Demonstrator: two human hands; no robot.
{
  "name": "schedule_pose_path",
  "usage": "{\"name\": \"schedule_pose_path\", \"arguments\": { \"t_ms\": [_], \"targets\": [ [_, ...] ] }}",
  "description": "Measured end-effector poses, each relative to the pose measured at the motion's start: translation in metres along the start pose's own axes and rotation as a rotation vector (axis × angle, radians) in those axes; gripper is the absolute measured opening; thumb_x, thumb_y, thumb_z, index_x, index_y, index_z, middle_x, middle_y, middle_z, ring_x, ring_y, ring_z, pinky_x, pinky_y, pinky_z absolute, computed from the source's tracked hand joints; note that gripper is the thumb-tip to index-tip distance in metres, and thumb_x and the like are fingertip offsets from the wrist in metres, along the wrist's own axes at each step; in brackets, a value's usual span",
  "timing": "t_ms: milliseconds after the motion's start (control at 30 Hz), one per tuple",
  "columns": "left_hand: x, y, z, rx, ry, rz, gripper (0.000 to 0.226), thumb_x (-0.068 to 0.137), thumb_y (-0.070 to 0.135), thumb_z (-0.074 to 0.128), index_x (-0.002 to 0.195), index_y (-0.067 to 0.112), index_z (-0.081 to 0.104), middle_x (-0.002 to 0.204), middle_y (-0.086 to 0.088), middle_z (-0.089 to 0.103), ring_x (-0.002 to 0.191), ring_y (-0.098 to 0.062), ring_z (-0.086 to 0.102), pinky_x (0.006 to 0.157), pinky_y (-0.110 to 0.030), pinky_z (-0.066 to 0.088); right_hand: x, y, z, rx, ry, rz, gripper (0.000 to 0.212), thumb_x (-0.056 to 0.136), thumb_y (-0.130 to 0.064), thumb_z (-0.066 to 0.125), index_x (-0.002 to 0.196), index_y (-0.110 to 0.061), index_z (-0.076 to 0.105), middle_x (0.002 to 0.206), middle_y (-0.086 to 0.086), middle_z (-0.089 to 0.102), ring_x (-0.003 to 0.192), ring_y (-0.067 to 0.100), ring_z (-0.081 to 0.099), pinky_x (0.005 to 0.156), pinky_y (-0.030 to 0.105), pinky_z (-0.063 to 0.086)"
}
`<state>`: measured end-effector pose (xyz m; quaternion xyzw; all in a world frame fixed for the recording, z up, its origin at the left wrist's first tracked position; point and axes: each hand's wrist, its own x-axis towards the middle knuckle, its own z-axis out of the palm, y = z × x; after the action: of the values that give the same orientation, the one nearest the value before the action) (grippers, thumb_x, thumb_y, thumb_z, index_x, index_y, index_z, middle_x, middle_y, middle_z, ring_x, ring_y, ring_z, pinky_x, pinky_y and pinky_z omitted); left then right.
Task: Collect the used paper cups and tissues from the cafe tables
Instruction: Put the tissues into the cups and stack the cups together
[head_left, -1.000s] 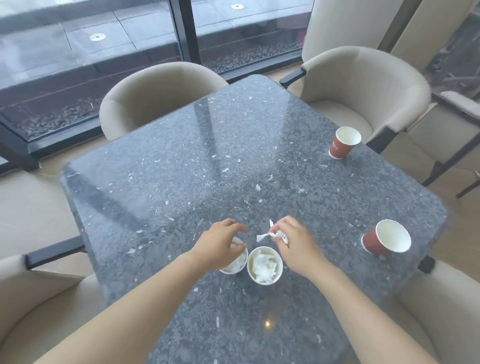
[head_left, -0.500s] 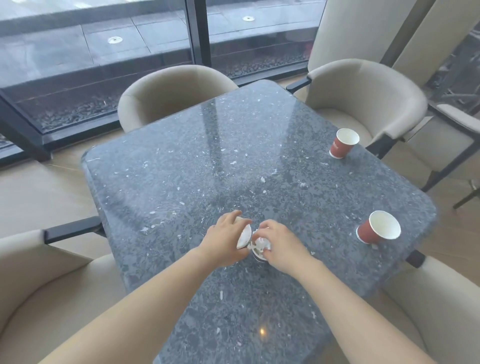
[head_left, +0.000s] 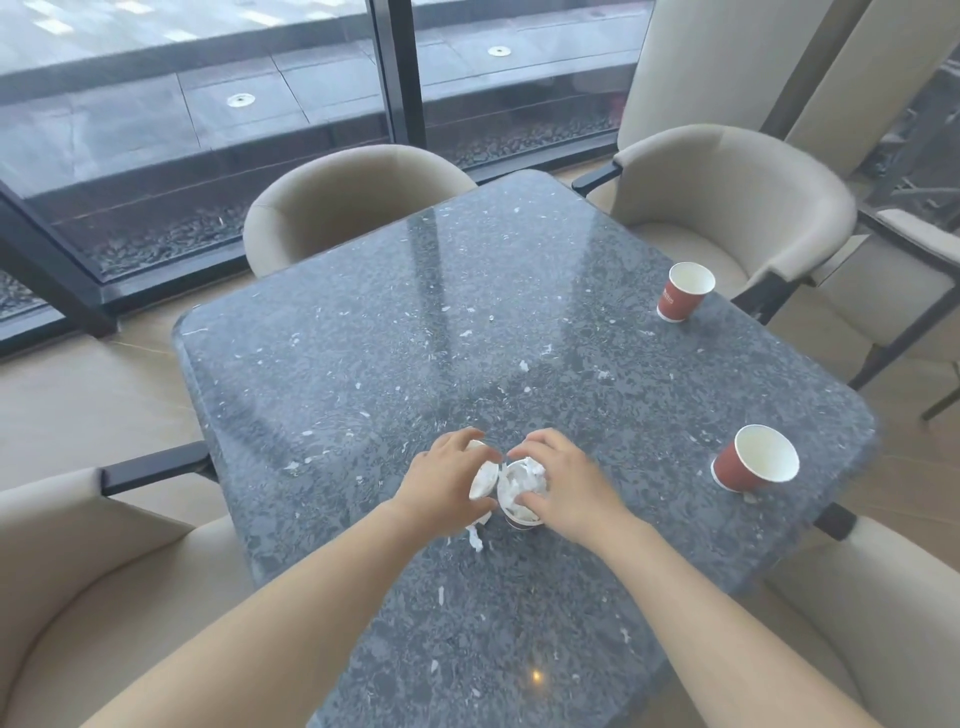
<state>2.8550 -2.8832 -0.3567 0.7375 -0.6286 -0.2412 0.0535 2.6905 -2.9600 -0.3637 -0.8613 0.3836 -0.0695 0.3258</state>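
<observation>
- Grey-blue speckled stone table top (head_left: 363, 364), square with rounded corners, bears every item listed below.
- Person's left hand (head_left: 444, 486), fingers curled round a white-lined paper cup (head_left: 483, 478). The cup leans rim-first toward its neighbour. The hand hides its outer wall, so whether its base rests on the table cannot be told.
- Person's right hand (head_left: 569, 486), fingers and thumb curled over the rim of a red tissue-stuffed paper cup (head_left: 517, 519). This cup stands upright near the front middle of the table, touching the leaning cup.
- Crumpled white tissue (head_left: 524, 475), filling that upright cup to the rim.
- White tissue scrap (head_left: 475, 540), just below the left hand, on the table.
- Red paper cup with white lining (head_left: 756, 460), upright near the right edge, well apart from both hands.
- Second red paper cup (head_left: 684, 291), upright, further back along the same edge.
- Beige upholstered armchairs (head_left: 353, 197), set round the table with dark armrests.
- Dark-framed window wall (head_left: 395, 78), behind the far chairs.
</observation>
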Motion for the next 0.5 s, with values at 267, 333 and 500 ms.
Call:
{"name": "schedule_pose_path", "arguments": {
  "t_ms": [267, 333, 500],
  "targets": [
    [-0.002, 0.0, -0.002, 0.01, 0.003, 0.001, 0.052, 0.086, 0.036, 0.06, 0.133, 0.03, 0.041, 0.147, 0.005, 0.031, 0.137, -0.019, 0.027, 0.105, -0.043, 0.037, 0.001, 0.002, -0.003, 0.156, 0.069, -0.037, 0.028, 0.079, -0.022, 0.069, 0.106, -0.028, 0.061, 0.109, -0.015, 0.048, 0.097, 0.003, 0.049, 0.088, 0.022, 0.042],
    [-0.004, -0.001, -0.003, 0.011, 0.005, -0.002, 0.051, 0.086, 0.035, 0.059, 0.134, 0.03, 0.041, 0.147, 0.005, 0.031, 0.137, -0.019, 0.028, 0.105, -0.042, 0.037, 0.001, 0.004, -0.006, 0.163, 0.107, -0.04, 0.021, 0.084, -0.018, 0.064, 0.104, -0.025, 0.063, 0.105, -0.015, 0.051, 0.094, 0.002, 0.05, 0.087, 0.021, 0.043],
    [-0.013, -0.006, -0.003, 0.004, 0.004, -0.03, 0.05, 0.087, 0.031, 0.056, 0.135, 0.028, 0.04, 0.146, 0.004, 0.032, 0.135, -0.019, 0.03, 0.105, -0.041, 0.038, -0.005, 0.011, -0.015, 0.163, 0.119, 0.011, 0.039, 0.082, 0.003, 0.045, 0.101, -0.027, 0.062, 0.103, -0.015, 0.055, 0.095, -0.001, 0.051, 0.077, 0.006, 0.039]
  ]
}}
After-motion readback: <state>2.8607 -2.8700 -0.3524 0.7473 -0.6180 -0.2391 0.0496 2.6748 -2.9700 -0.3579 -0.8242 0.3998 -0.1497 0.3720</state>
